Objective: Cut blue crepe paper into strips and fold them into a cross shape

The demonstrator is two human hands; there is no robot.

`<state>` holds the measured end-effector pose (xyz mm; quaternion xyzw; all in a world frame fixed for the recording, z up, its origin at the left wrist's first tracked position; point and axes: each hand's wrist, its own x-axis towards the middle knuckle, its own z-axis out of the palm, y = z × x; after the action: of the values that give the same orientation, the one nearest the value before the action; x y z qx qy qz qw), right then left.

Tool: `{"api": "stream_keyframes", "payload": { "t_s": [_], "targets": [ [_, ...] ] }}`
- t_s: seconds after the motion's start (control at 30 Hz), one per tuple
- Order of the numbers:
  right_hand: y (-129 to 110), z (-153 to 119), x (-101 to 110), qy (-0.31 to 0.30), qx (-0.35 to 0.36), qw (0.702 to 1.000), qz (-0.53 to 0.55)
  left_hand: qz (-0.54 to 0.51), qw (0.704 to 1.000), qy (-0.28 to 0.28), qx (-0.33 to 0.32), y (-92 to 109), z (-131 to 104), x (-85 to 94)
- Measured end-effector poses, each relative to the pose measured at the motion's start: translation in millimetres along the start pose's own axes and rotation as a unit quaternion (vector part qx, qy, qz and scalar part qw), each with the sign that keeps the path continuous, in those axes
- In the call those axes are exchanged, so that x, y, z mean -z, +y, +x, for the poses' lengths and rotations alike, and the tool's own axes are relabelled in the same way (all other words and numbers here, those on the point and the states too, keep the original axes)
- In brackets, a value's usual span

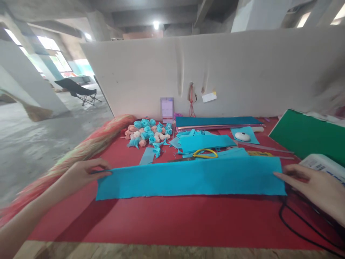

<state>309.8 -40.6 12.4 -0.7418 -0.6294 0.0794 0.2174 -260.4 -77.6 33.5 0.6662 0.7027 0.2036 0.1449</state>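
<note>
A long strip of blue crepe paper (188,179) is stretched out sideways above the red tabletop (172,223). My left hand (87,169) pinches its upper left corner between thumb and fingers. At the strip's right end, my right hand (309,180) grips the edge the same way. Just behind the strip lie scissors with yellow handles (206,154), their blades partly hidden by it. More blue paper pieces (205,142) are stacked beyond the scissors.
Blue, pink and white paper flowers (147,133) are heaped at the back left. A white mouse-shaped object (242,136) sits on blue paper. At right are a green board (312,135), a white device with buttons (323,167) and a black cable (283,214). Shaggy red-green material (81,151) borders the left.
</note>
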Motion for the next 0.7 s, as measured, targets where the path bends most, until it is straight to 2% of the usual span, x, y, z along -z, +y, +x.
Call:
{"api": "stream_keyframes", "payload": {
  "t_s": [0.07, 0.2, 0.37, 0.43, 0.6, 0.67, 0.7],
  "targets": [
    [-6, 11, -5, 0.009, 0.011, 1.000, -0.012, 0.007, 1.000, -0.007, -0.001, -3, 7, 1.6],
    [-10, 29, -25, -0.017, 0.053, 0.998, -0.023, 0.011, 0.999, -0.035, -0.009, -6, 16, -2.7],
    [-6, 29, -43, -0.032, 0.046, 0.998, -0.036, 0.004, 0.997, 0.013, -0.073, -1, 16, -8.6],
    [-7, 27, -48, -0.039, 0.038, 0.998, -0.037, -0.012, 0.998, 0.018, -0.057, 0, 17, -8.7],
    [-10, 26, -51, -0.051, 0.034, 0.998, -0.016, -0.093, 0.995, -0.020, 0.033, -1, 17, -10.9],
    [-11, 27, -48, -0.053, 0.031, 0.998, -0.005, -0.106, 0.993, -0.014, 0.053, -3, 14, -14.0],
    [-11, 28, -47, -0.055, 0.030, 0.998, 0.001, -0.102, 0.993, 0.007, 0.064, -4, 12, -15.4]
  ]
}}
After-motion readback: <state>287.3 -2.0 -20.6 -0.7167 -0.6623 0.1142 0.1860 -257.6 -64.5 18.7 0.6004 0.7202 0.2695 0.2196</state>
